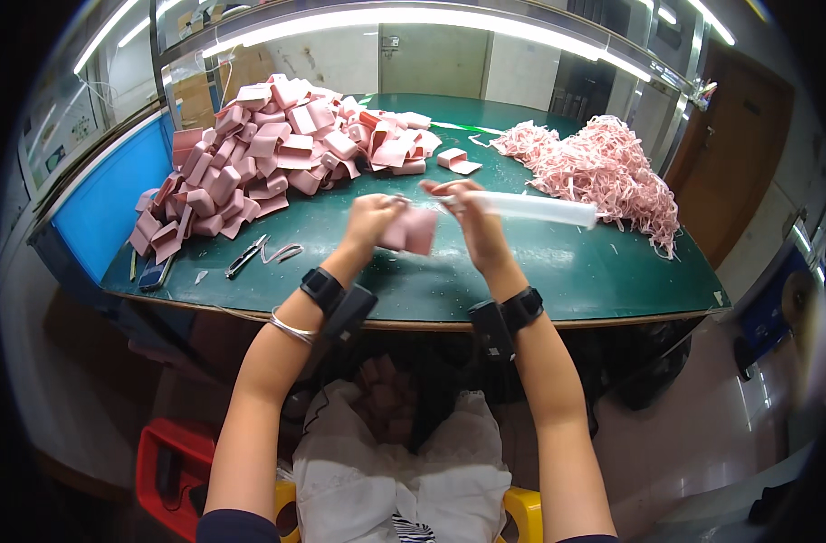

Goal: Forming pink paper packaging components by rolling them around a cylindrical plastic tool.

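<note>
Over the middle of the green table, my left hand is closed on a small pink folded case, slightly blurred. To its right, my right hand grips a long translucent white tube that looks like a syringe. The tube's thin end points left toward the case, and its wide end sticks out to the right. Whether the tip touches the case cannot be made out. One more pink case lies alone just beyond my hands.
A tall pile of pink cases covers the back left. At the right rises a heap of thin pink strips. A box cutter and a curled strip lie at the left front, near a dark flat device.
</note>
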{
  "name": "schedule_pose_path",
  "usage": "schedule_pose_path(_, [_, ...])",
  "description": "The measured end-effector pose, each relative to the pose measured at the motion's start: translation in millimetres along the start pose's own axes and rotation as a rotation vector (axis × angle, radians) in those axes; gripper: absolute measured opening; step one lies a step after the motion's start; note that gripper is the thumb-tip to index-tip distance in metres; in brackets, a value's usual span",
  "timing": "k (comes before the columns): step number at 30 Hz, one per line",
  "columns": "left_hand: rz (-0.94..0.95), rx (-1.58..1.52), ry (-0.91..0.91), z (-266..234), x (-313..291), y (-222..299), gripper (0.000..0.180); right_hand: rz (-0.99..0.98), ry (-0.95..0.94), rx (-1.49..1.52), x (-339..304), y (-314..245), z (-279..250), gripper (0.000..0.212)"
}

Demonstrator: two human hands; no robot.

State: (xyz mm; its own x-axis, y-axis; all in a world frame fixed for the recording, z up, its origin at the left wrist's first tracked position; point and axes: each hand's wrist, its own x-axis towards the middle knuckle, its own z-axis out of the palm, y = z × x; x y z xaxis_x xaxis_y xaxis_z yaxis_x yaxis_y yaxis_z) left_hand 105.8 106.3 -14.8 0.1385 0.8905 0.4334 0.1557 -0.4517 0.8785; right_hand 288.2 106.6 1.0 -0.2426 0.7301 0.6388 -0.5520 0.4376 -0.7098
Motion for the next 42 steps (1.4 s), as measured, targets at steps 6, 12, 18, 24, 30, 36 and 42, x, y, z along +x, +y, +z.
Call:
schedule_pose_path(6, [-0.113,-0.168,0.078,-17.2,-29.9,27.2,0.016,0.096,0.252,-0.088,-4.6,-11.6,-9.9,0.014])
schedule_pose_path(12, [-0.103,-0.158,-0.139,0.5,-108.8,85.1,0.021,0.162,0.283,-0.255,-6.4,13.7,-30.1,0.020])
schedule_pose_path(18, [0.132,0.393,-0.522,-5.1,-171.2,61.0,0.022,0.129,0.191,-0.252,5.7,11.7,-37.2,0.029])
schedule_pose_path(24, [-0.240,0.828,-0.500,10.7,-208.0,-67.2,0.022,0.226,0.251,-0.413,-1.2,6.4,-28.4,0.027])
schedule_pose_path(30, [-0.465,0.464,-0.357,40.7,-212.1,-164.5,0.027,0.254,0.279,-0.331,-3.6,16.4,-30.4,0.020])
schedule_pose_path(36, [-0.293,0.605,-0.680,31.5,-200.8,-109.2,0.024,0.211,0.225,-0.368,3.0,19.5,-37.1,0.021])
schedule_pose_path(42, [-0.173,0.254,-1.254,24.3,-147.9,47.5,0.026,-0.047,0.174,-0.755,5.3,26.2,-42.4,0.020])
